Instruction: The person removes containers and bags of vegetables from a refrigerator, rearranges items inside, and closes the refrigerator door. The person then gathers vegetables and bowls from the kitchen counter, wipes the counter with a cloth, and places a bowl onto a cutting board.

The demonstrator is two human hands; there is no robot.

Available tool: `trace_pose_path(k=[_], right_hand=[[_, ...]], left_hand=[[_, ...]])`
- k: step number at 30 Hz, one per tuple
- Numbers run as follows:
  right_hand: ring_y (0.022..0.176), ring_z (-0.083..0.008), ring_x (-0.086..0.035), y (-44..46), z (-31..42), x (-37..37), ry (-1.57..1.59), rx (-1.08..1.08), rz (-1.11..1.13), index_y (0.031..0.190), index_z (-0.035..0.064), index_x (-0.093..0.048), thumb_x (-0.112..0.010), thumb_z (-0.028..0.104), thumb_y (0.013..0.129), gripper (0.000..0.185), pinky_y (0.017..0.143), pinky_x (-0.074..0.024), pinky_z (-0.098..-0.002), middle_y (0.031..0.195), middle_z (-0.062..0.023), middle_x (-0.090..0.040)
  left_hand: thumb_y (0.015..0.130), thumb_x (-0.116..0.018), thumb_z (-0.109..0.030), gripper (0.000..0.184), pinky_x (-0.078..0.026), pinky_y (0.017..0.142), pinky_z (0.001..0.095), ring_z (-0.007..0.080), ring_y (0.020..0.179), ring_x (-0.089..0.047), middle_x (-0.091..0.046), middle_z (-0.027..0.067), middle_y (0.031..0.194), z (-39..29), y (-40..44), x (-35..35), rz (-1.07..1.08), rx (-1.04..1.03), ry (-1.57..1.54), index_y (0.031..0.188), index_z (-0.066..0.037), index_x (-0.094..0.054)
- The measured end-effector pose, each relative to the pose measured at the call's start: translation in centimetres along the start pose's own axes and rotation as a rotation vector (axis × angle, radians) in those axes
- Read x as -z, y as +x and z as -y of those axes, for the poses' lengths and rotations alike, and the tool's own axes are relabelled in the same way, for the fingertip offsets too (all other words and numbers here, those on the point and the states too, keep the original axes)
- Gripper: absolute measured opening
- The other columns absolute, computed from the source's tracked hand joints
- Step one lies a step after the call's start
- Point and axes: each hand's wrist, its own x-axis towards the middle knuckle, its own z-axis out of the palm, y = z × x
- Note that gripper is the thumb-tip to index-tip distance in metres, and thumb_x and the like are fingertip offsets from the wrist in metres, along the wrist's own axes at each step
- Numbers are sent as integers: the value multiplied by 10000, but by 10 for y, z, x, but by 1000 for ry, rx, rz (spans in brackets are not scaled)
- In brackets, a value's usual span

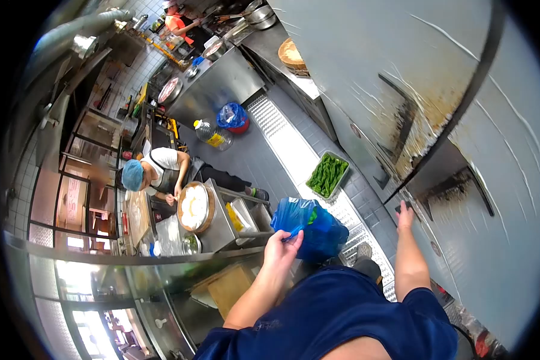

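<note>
My left hand (282, 249) is closed on the rim of a blue plastic bag (321, 237), with something green showing through its opening. My right hand (405, 217) is raised at the grey cabinet door (438, 228), its fingers at a dark spot by the door's edge; whether they grip anything is too small to tell. A clear tub of green peppers (328, 174) stands on the floor beyond the bag, apart from both hands.
A person in a blue hair cap (132, 175) works beside a round tray of dough (195, 207) at the left. Farther off are an oil bottle (213, 135), a lined bin (233, 117) and another person in orange (175, 24). A metal floor grate (282, 141) runs lengthwise.
</note>
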Motion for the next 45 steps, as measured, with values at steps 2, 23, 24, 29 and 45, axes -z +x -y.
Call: trace_pose_path(k=[2,23,24,29,45], right_hand=[[1082,-251,-631,7,3,-11,-336,103,-134,1215,-10,-635,-701,499,897,604,891,-517,-393,1139,-158,-665],[1286,-423,-535,-98,52,-39,-491,32,-380,1292,-114,-527,-644,761,793,1015,1090,-430,-437,1344,-326,-557],[1289,-421,-534,-104,37,-41,-493,57,-374,1312,-119,-502,-663,739,795,1015,1092,-431,-435,1353,-324,-551],[1247,-459,-547,-195,-58,-60,-490,108,-383,1366,-133,-384,-770,487,833,904,1087,-449,-444,1322,-343,-532],[1454,-376,-377,-461,-236,-21,-101,86,-896,1615,64,-87,-753,27,751,1092,1167,-374,-400,1636,-196,-269]], left_hand=[[821,-505,94,153,-571,952,499,349,983,-592,-567,214,1052,-16,25,-17,9,67,27,971,72,-486],[795,-515,68,318,-555,935,441,308,1036,-633,-647,167,1146,-60,148,-138,334,380,925,1108,56,-575],[798,-514,69,304,-558,929,448,303,1032,-638,-647,168,1145,-54,146,-140,358,385,991,1096,56,-575],[803,-513,56,301,-574,916,472,317,953,-670,-663,178,1090,-19,141,-136,387,395,1253,1098,50,-568],[781,-567,93,331,-578,940,438,315,1015,-669,-683,198,1111,140,59,-84,453,675,1288,1110,77,-600]])
